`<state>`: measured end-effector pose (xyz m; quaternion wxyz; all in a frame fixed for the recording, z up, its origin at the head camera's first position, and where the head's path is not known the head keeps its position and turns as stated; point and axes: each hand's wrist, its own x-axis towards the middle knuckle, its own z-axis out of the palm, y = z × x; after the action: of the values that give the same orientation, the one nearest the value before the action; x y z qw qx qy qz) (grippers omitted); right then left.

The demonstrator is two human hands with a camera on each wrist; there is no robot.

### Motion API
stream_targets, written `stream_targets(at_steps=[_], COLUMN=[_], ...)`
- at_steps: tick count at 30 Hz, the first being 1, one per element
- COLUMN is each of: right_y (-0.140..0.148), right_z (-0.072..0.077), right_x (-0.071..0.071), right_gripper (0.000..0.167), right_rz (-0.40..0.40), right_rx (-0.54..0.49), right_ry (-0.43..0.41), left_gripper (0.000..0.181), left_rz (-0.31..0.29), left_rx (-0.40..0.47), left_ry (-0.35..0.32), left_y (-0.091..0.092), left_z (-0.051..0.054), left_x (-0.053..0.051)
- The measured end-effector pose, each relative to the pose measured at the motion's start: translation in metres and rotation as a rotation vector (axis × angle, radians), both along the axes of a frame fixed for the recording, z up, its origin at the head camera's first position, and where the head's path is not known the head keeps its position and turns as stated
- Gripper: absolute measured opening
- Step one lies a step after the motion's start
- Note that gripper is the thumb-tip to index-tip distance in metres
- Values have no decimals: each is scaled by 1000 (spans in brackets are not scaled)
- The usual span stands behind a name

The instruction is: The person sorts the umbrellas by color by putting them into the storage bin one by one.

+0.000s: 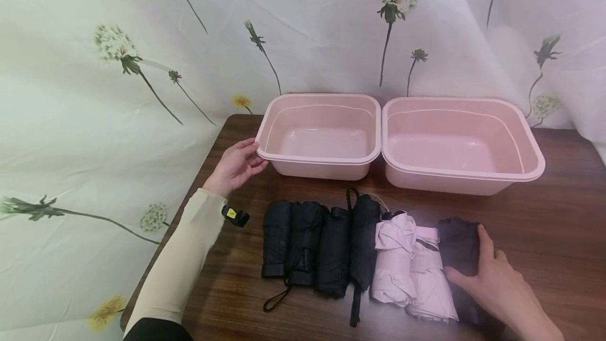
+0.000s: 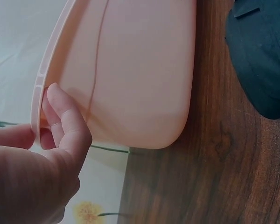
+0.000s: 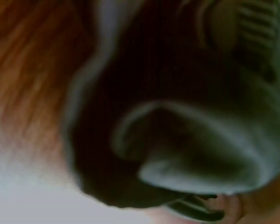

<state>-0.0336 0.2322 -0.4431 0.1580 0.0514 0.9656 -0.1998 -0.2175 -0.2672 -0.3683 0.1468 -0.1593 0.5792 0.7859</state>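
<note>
In the head view my left hand (image 1: pixel 238 166) holds the left end of the smaller pink plastic basin (image 1: pixel 322 161). The left wrist view shows the thumb and fingers pinching its rim (image 2: pixel 41 77). At the right end of a row of folded umbrellas, my right hand (image 1: pixel 497 278) grips a dark folded umbrella (image 1: pixel 458 246), thumb on its left side and fingers on its right. Two pale pink folded umbrellas (image 1: pixel 394 272) lie beside it, then several black ones (image 1: pixel 333 257) farther left. Only blurred dark fabric (image 3: pixel 200 140) fills most of the right wrist view.
A larger pink basin (image 1: pixel 464 177) stands right of the smaller one, their rims close together. Both rest at the back of a brown wooden table (image 1: pixel 563 214). Behind is a flower-printed cloth (image 1: pixel 322 25). Thin straps (image 1: pixel 356 304) extend from some umbrellas.
</note>
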Motion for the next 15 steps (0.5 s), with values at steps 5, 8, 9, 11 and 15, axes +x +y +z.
stream_targets(at_steps=[5, 8, 9, 11, 15], right_y=[0, 1, 2, 3, 4], right_z=[-1, -1, -2, -3, -4], right_x=[1, 1, 2, 2, 2], right_gripper=[125, 125, 125, 124, 123], right_rz=[-4, -5, -4, -3, -2], right_rx=[-16, -28, -32, -41, -53], right_ry=[22, 26, 31, 45, 64], left_gripper=[49, 48, 48, 47, 47], left_rz=[-10, -14, -16, -18, -15], left_rx=[1, -2, -9, -24, -45], left_ry=[13, 21, 25, 31, 42], left_y=[0, 1, 1, 3, 4], left_z=[1, 2, 3, 6, 8], left_x=[0, 2, 2, 4, 5])
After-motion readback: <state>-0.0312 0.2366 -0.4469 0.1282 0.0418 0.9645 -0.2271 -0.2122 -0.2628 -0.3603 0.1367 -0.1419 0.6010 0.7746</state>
